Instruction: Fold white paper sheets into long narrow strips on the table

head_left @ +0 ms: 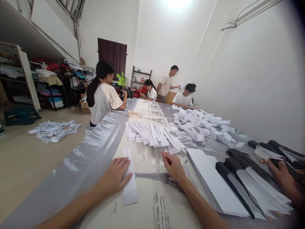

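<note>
In the head view, the person's left hand (118, 174) lies flat on a narrow, creased white paper strip (130, 190), fingers slightly spread across its left edge and thumb on its face. The strip lies lengthwise on the long table (143, 214) with a cream-and-grey printed cover. The right hand (174, 166) is apart from it, fingers loosely curled near a fanned pile of folded white paper pieces (152, 133); whether they hold anything cannot be told.
</note>
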The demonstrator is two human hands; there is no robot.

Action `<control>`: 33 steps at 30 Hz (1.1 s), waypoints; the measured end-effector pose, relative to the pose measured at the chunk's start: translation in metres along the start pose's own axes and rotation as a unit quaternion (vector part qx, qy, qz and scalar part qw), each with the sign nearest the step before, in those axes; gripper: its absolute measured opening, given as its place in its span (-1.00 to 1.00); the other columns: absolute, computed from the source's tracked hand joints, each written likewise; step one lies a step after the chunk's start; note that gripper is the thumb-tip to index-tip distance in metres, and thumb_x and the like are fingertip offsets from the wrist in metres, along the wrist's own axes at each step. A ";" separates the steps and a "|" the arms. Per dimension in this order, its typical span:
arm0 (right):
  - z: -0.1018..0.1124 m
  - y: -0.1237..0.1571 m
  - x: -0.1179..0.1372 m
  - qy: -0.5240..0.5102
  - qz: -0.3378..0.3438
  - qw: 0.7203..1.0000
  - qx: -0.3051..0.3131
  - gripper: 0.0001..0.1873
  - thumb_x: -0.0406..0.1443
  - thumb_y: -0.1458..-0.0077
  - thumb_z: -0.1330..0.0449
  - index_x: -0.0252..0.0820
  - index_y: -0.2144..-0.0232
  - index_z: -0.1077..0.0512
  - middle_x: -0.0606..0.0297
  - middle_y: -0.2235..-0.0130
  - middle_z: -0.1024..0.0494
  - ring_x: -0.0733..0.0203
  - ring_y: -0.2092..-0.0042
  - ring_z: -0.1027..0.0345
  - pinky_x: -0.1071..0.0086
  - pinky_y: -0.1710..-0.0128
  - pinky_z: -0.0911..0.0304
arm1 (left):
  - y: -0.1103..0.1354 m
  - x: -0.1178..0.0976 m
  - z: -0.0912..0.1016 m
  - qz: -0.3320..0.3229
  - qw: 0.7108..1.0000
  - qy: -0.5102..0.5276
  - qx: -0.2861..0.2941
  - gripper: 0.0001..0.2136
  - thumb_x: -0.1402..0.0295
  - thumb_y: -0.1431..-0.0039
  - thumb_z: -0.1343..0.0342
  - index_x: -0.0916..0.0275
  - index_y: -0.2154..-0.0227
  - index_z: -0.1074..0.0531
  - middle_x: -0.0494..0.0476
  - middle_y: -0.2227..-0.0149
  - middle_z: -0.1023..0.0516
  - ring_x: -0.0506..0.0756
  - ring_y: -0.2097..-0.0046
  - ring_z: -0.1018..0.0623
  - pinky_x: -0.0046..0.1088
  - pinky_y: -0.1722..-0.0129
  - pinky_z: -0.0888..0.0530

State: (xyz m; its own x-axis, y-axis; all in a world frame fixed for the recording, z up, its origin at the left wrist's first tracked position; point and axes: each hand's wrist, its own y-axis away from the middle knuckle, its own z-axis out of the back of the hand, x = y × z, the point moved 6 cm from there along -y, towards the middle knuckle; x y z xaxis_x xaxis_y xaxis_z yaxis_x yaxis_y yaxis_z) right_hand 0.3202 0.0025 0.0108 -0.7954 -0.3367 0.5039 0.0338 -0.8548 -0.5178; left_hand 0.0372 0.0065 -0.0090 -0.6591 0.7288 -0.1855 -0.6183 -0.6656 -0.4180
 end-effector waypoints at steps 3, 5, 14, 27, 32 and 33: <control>0.001 -0.001 0.001 0.036 0.000 0.999 0.008 -0.53 -0.06 -0.34 0.03 -0.17 0.08 -0.59 0.37 0.59 -0.41 0.22 0.53 -0.27 0.40 0.41 -0.21 | -0.003 -0.003 0.005 -0.007 1.000 0.005 0.000 -0.63 0.17 -0.38 0.04 0.23 -0.11 -0.40 0.27 -0.10 -0.48 0.31 -0.11 -0.43 -0.07 -0.15 -0.31; 0.014 -0.005 -0.007 0.073 -0.020 0.997 -0.007 -0.53 -0.06 -0.34 0.03 -0.18 0.09 -0.58 0.30 0.52 -0.49 0.19 0.48 -0.33 0.37 0.36 -0.23 | -0.007 -0.003 0.008 -0.017 1.000 0.012 0.003 -0.66 0.17 -0.37 0.04 0.21 -0.07 -0.42 0.26 -0.09 -0.48 0.30 -0.09 -0.43 -0.08 -0.14 -0.32; 0.102 0.000 -0.109 0.279 -0.208 0.938 -0.004 -0.74 -0.22 -0.05 -0.25 -0.26 0.23 -0.56 -0.09 0.14 -0.59 -0.21 0.02 -0.40 0.17 0.12 -0.26 | -0.013 0.019 -0.003 -0.019 0.999 0.029 0.020 -0.69 0.16 -0.35 -0.03 0.16 -0.06 -0.40 0.20 -0.08 -0.48 0.29 -0.12 -0.41 -0.13 -0.14 -0.40; 0.106 0.013 -0.116 0.369 -0.338 0.862 0.081 -0.66 -0.30 -0.24 0.04 -0.19 0.25 -0.55 -0.04 0.23 -0.61 -0.14 0.24 -0.52 0.27 0.38 -0.20 | -0.001 0.016 0.009 -0.044 0.999 0.023 0.005 -0.65 0.31 -0.40 -0.01 0.14 -0.20 -0.34 0.16 -0.19 -0.46 0.20 -0.21 -0.43 -0.21 -0.17 -0.48; 0.111 0.012 -0.108 0.359 -0.348 0.862 0.081 -0.66 -0.25 -0.23 0.03 -0.13 0.26 -0.55 -0.01 0.21 -0.60 -0.19 0.18 -0.50 0.23 0.37 -0.20 | 0.002 0.018 0.008 -0.053 0.999 0.008 0.004 -0.63 0.31 -0.40 -0.01 0.15 -0.22 -0.32 0.17 -0.21 -0.45 0.21 -0.22 -0.44 -0.19 -0.17 -0.49; 0.111 0.012 -0.106 0.353 -0.351 0.863 0.082 -0.68 -0.24 -0.22 0.01 -0.12 0.29 -0.55 0.00 0.21 -0.60 -0.19 0.18 -0.50 0.23 0.37 -0.20 | 0.002 0.018 0.008 -0.056 0.998 0.007 0.002 -0.63 0.31 -0.40 -0.01 0.15 -0.22 -0.32 0.18 -0.21 -0.45 0.21 -0.22 -0.45 -0.18 -0.17 -0.50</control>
State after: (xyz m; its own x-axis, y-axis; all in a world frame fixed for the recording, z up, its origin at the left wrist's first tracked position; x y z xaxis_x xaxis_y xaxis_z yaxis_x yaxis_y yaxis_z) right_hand 0.4726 -0.0161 0.0277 -0.8237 0.5619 0.0765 -0.5670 -0.8145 -0.1232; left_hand 0.0209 0.0169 -0.0061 -0.5798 0.8008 -0.1500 -0.6900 -0.5805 -0.4324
